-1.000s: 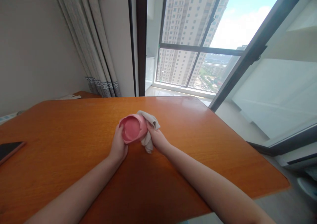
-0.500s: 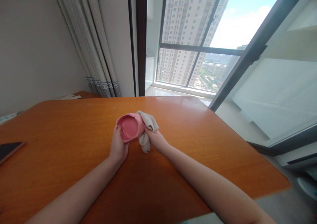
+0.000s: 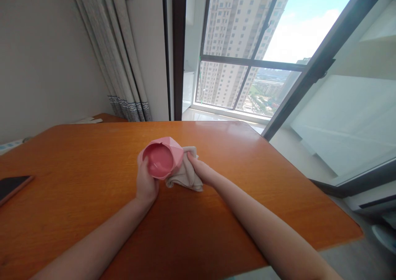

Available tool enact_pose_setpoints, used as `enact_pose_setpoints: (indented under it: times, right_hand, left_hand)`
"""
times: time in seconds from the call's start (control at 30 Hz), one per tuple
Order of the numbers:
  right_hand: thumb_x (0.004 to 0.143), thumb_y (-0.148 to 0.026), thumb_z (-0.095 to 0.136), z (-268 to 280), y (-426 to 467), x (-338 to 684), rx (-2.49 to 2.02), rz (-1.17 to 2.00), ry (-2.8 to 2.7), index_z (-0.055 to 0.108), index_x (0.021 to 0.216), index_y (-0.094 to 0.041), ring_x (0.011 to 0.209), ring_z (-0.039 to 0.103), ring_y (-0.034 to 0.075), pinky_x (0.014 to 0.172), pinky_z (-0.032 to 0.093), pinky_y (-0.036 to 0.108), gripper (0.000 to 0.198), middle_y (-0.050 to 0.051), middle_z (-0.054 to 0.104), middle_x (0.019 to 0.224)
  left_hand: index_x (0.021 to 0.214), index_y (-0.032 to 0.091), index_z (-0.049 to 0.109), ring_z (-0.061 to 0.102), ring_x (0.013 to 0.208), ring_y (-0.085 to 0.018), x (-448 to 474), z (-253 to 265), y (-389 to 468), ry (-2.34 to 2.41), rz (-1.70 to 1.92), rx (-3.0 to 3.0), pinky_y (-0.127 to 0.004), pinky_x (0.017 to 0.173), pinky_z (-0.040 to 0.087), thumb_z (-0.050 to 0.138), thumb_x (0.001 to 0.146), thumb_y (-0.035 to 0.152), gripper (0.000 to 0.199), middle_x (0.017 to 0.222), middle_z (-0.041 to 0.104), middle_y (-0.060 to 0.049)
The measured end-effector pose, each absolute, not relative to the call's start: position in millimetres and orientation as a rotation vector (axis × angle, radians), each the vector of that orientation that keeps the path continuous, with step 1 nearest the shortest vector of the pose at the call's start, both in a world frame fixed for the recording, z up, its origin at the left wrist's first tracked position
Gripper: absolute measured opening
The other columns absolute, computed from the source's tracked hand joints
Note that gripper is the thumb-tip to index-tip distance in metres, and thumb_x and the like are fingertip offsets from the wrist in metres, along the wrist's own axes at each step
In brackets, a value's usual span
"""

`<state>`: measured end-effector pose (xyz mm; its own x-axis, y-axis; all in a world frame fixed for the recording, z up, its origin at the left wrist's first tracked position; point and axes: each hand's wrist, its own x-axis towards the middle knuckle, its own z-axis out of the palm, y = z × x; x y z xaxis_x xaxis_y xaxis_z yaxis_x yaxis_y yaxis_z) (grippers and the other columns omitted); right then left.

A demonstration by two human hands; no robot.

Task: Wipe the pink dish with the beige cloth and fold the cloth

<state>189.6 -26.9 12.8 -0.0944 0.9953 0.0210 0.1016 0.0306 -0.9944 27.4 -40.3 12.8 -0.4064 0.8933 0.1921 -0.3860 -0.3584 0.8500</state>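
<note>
A pink faceted bowl (image 3: 159, 160) is tilted so that its round opening faces me, above the middle of the table. My left hand (image 3: 147, 181) grips its left side, with the thumb over the rim and the other fingers hidden behind. A light grey cloth (image 3: 186, 175) hangs in folds against the bowl's right and lower side. My right hand (image 3: 201, 169) is closed on the cloth at its right edge; the fingertips are partly hidden by the folds.
The wooden table (image 3: 93, 156) spreads around both hands. At its left edge lies a dark flat device (image 3: 14, 187) with a reddish rim. Beyond the far edge are a grey curtain (image 3: 120, 65) and a tall window (image 3: 247, 61) with dark frames.
The bowl has turned a little in my left hand and shifted slightly left. The cloth has moved from its upper right side to lower right, and now hangs more spread out.
</note>
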Motion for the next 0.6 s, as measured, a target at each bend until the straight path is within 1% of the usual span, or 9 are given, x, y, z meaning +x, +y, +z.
enact_pose_setpoints:
  times: [0.07, 0.13, 0.2, 0.27, 0.33, 0.4, 0.47, 0.53, 0.6]
  right_hand:
    - [0.084, -0.064, 0.04, 18.3, -24.5, 202.9, -1.439, 1.174, -1.452, 0.066, 0.069, -0.02, 0.081, 0.064, 0.025, 0.08, 0.049, 0.041, 0.053, 0.007, 0.065, 0.069]
    - [0.082, -0.06, 0.047, 27.7, -26.0, 212.3, -1.47, 0.873, -1.509, 0.064, 0.073, -0.02, 0.091, 0.061, 0.025, 0.088, 0.045, 0.042, 0.044, 0.008, 0.065, 0.078]
    - [0.081, -0.053, 0.053, 36.8, -31.8, 212.7, -1.284, 0.649, -1.535, 0.063, 0.094, -0.02, 0.1, 0.057, 0.023, 0.093, 0.042, 0.04, 0.037, 0.008, 0.064, 0.099]
    - [0.081, -0.046, 0.055, 41.9, -39.3, 204.4, -1.082, 0.74, -1.584, 0.052, 0.12, -0.022, 0.107, 0.054, 0.02, 0.095, 0.042, 0.037, 0.046, 0.008, 0.057, 0.12]
    - [0.078, -0.038, 0.058, 41.5, -43.6, 194.3, -0.983, 0.891, -1.607, 0.045, 0.129, -0.023, 0.111, 0.052, 0.019, 0.098, 0.04, 0.035, 0.055, 0.005, 0.054, 0.127]
    - [0.073, -0.031, 0.059, 37.1, -40.1, 191.0, -0.994, 0.957, -1.519, 0.052, 0.121, -0.023, 0.112, 0.052, 0.02, 0.1, 0.038, 0.035, 0.049, 0.003, 0.058, 0.121]
    - [0.072, -0.03, 0.054, 30.9, -27.5, 199.6, -1.046, 1.055, -1.301, 0.06, 0.106, -0.021, 0.103, 0.057, 0.021, 0.094, 0.043, 0.035, 0.036, 0.002, 0.065, 0.107]
    - [0.073, -0.034, 0.05, 25.1, -9.3, 220.2, -1.083, 1.185, -1.045, 0.062, 0.099, -0.019, 0.09, 0.061, 0.02, 0.081, 0.049, 0.033, 0.033, 0.003, 0.067, 0.094]
    - [0.072, -0.035, 0.049, 20.9, 9.1, 249.2, -1.148, 1.135, -0.886, 0.061, 0.098, -0.018, 0.08, 0.062, 0.018, 0.071, 0.051, 0.03, 0.034, 0.003, 0.067, 0.087]
  left_hand:
    - [0.106, 0.024, 0.058, 0.051, 0.111, -0.019, 29.1, 13.2, -42.5, 0.939, 1.839, 0.893, -0.029, 0.097, 0.039, 0.052, 0.082, 0.04, 0.029, 0.113, 0.058, -0.002]
    - [0.107, 0.023, 0.058, 0.05, 0.112, -0.02, 32.1, 13.2, -45.0, 0.942, 1.79, 0.938, -0.03, 0.098, 0.038, 0.052, 0.082, 0.04, 0.031, 0.115, 0.057, -0.003]
    - [0.107, 0.022, 0.058, 0.049, 0.113, -0.02, 34.9, 12.6, -46.8, 0.955, 1.746, 0.98, -0.031, 0.1, 0.037, 0.052, 0.083, 0.041, 0.031, 0.117, 0.056, -0.004]
    - [0.109, 0.022, 0.056, 0.049, 0.115, -0.02, 36.7, 11.4, -47.2, 0.969, 1.697, 1.001, -0.031, 0.101, 0.036, 0.054, 0.082, 0.041, 0.033, 0.119, 0.055, -0.005]
    - [0.116, 0.024, 0.052, 0.05, 0.115, -0.02, 38.1, 9.6, -46.2, 0.951, 1.611, 0.973, -0.032, 0.099, 0.038, 0.058, 0.08, 0.042, 0.041, 0.122, 0.055, -0.005]
    - [0.127, 0.028, 0.044, 0.052, 0.114, -0.021, 39.6, 7.0, -44.3, 0.872, 1.478, 0.913, -0.035, 0.096, 0.042, 0.058, 0.079, 0.046, 0.053, 0.125, 0.054, -0.005]
    - [0.132, 0.03, 0.04, 0.056, 0.11, -0.022, 40.4, 4.0, -42.9, 0.79, 1.36, 0.909, -0.037, 0.092, 0.045, 0.057, 0.078, 0.051, 0.06, 0.123, 0.057, -0.006]
    - [0.127, 0.027, 0.047, 0.058, 0.104, -0.023, 39.4, 1.6, -43.7, 0.772, 1.252, 1.104, -0.038, 0.09, 0.046, 0.061, 0.075, 0.049, 0.059, 0.115, 0.061, -0.009]
    - [0.117, 0.024, 0.057, 0.059, 0.098, -0.024, 36.2, 0.8, -47.5, 0.803, 1.088, 1.501, -0.039, 0.089, 0.045, 0.067, 0.071, 0.043, 0.051, 0.107, 0.063, -0.01]
